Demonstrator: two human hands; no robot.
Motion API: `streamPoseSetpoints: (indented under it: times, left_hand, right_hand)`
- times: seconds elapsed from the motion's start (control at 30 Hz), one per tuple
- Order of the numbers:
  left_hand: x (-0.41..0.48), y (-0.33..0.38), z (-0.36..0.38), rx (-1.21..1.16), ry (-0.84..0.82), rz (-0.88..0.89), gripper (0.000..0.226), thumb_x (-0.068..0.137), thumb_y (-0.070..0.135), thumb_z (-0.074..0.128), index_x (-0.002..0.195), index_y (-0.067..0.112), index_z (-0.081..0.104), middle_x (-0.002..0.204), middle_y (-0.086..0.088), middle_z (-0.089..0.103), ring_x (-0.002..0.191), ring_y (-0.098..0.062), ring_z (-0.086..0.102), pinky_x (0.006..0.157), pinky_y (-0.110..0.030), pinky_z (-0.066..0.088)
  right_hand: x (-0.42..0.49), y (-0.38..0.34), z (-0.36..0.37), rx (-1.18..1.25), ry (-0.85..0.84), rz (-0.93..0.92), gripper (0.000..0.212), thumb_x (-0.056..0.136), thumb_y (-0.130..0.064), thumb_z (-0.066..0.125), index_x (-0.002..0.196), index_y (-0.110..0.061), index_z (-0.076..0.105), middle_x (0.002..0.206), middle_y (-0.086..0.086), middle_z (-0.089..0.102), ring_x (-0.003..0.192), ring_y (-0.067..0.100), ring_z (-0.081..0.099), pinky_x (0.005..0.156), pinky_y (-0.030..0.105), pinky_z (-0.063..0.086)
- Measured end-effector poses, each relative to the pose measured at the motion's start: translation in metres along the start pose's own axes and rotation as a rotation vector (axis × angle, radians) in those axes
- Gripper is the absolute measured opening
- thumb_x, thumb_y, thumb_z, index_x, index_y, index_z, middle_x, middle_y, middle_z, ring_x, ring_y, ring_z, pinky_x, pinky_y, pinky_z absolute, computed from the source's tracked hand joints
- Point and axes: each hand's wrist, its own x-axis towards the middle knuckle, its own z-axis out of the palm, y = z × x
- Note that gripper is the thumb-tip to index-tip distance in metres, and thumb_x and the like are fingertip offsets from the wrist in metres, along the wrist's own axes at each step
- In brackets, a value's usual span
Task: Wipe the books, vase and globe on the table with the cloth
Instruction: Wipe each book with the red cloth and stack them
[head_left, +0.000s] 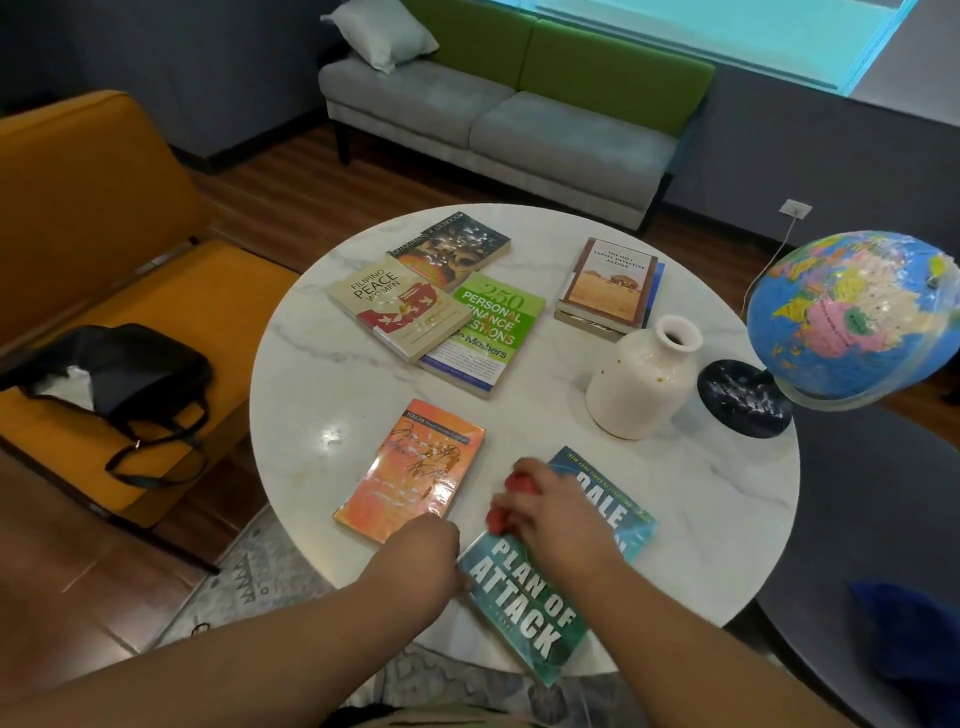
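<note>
Two hands of mine were at the near edge of the round white marble table (675, 509). My right hand (550, 509) had its fingers curled round a crumpled red cloth (517, 483) and pressed it onto the upper half of a teal paperback (524, 603) that lay at an angle, its near corner jutting past the table edge. My left hand (431, 551) sat against that book's left edge with the knuckles up. Its fingers were tucked out of sight, so I could not tell whether they gripped anything.

Just left of the teal paperback lay a glossy orange paperback (415, 467), close beside my left hand but not touching the other book. Beyond my right hand stood a white ceramic vase (641, 379), upright, and just beside it the round black base (743, 395) of a blue globe (857, 317) that leaned out past the table's right edge.

Further back on the left, three books overlapped: a green book (488, 322), a beige book (395, 306) lying partly on it, and a dark book (452, 247) behind. On the far right, behind the vase, was a small stack of books (608, 286).

Off the table, an orange armchair (93, 208) to the left held a black bag (119, 374), and a grey and green sofa (493, 119) with a pale pillow (379, 34) stood against the far wall.
</note>
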Motion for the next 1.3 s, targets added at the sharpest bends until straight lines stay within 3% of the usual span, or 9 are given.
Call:
streamPoseSetpoints:
  times: [0.13,0.33,0.6,0.73,0.8,0.9,0.97,1.17,1.3]
  left_hand:
    - [0.002,0.002,-0.002,0.047,-0.034,-0.022,0.039,0.081,0.041,0.071,0.104,0.01,0.065,0.098,-0.006,0.057,0.095,-0.021,0.059,0.074,-0.028,0.043]
    - [0.006,0.006,-0.009,0.119,-0.105,-0.02,0.031,0.085,0.033,0.066,0.106,0.009,0.067,0.065,0.003,0.037,0.087,-0.023,0.061,0.069,-0.027,0.04]
    - [0.004,0.001,-0.002,0.046,-0.057,-0.052,0.039,0.081,0.042,0.07,0.105,0.012,0.062,0.105,-0.005,0.058,0.094,-0.019,0.058,0.072,-0.027,0.04]
    - [0.004,0.002,-0.004,0.042,-0.075,-0.044,0.038,0.082,0.04,0.07,0.106,0.012,0.061,0.106,-0.005,0.057,0.097,-0.021,0.058,0.075,-0.028,0.042]
    - [0.005,0.002,-0.006,0.056,-0.086,-0.035,0.037,0.082,0.04,0.07,0.105,0.012,0.061,0.099,-0.005,0.054,0.096,-0.021,0.058,0.074,-0.028,0.042]
    - [0.007,0.004,-0.011,0.097,-0.098,-0.004,0.038,0.083,0.037,0.071,0.107,0.01,0.061,0.094,-0.003,0.049,0.097,-0.024,0.059,0.075,-0.029,0.043]
    - [0.008,0.006,-0.01,0.09,-0.092,0.017,0.039,0.082,0.033,0.071,0.112,0.012,0.058,0.105,-0.005,0.055,0.1,-0.023,0.058,0.082,-0.031,0.047]
    - [0.008,0.013,-0.004,0.121,-0.064,0.05,0.039,0.08,0.032,0.073,0.109,0.014,0.055,0.111,-0.005,0.055,0.1,-0.021,0.057,0.081,-0.031,0.046]
    - [0.007,0.016,-0.004,0.139,-0.06,0.035,0.045,0.079,0.038,0.073,0.111,0.015,0.051,0.112,-0.005,0.054,0.101,-0.021,0.056,0.083,-0.033,0.047]
  right_hand:
    - [0.022,0.012,-0.02,-0.068,-0.058,0.317,0.033,0.095,-0.042,0.045,0.127,-0.045,0.05,0.142,-0.003,0.03,0.11,0.022,0.042,0.098,0.042,0.044]
    - [0.002,-0.052,-0.012,-0.157,-0.239,-0.192,0.029,0.095,-0.039,0.046,0.117,-0.035,0.064,0.148,-0.01,0.026,0.117,0.03,0.034,0.095,0.041,0.04]
    - [0.035,0.036,-0.04,-0.126,-0.026,0.308,0.029,0.099,-0.037,0.04,0.122,-0.038,0.058,0.146,-0.005,0.027,0.119,0.028,0.035,0.098,0.039,0.041]
    - [0.016,0.035,-0.025,0.002,0.084,0.432,0.036,0.099,-0.039,0.04,0.134,-0.043,0.046,0.148,-0.004,0.025,0.117,0.023,0.037,0.1,0.038,0.04]
    - [-0.007,0.01,-0.008,-0.065,0.094,0.272,0.04,0.098,-0.036,0.045,0.136,-0.044,0.043,0.146,-0.008,0.025,0.122,0.024,0.036,0.103,0.038,0.043]
    - [-0.046,-0.017,0.008,-0.079,0.147,-0.122,0.046,0.081,-0.033,0.066,0.125,-0.039,0.056,0.131,-0.006,0.046,0.103,0.028,0.053,0.08,0.037,0.057]
    - [-0.057,-0.002,0.011,-0.103,0.148,-0.193,0.05,0.071,-0.031,0.078,0.118,-0.038,0.061,0.124,-0.005,0.052,0.095,0.028,0.058,0.075,0.035,0.058]
    - [-0.056,0.064,-0.019,-0.043,0.277,0.413,0.037,0.096,-0.032,0.052,0.131,-0.044,0.053,0.144,-0.006,0.035,0.106,0.024,0.038,0.091,0.034,0.046]
    - [-0.072,0.031,-0.003,-0.082,0.253,0.232,0.042,0.088,-0.028,0.063,0.127,-0.041,0.057,0.137,-0.005,0.04,0.109,0.028,0.043,0.084,0.039,0.055]
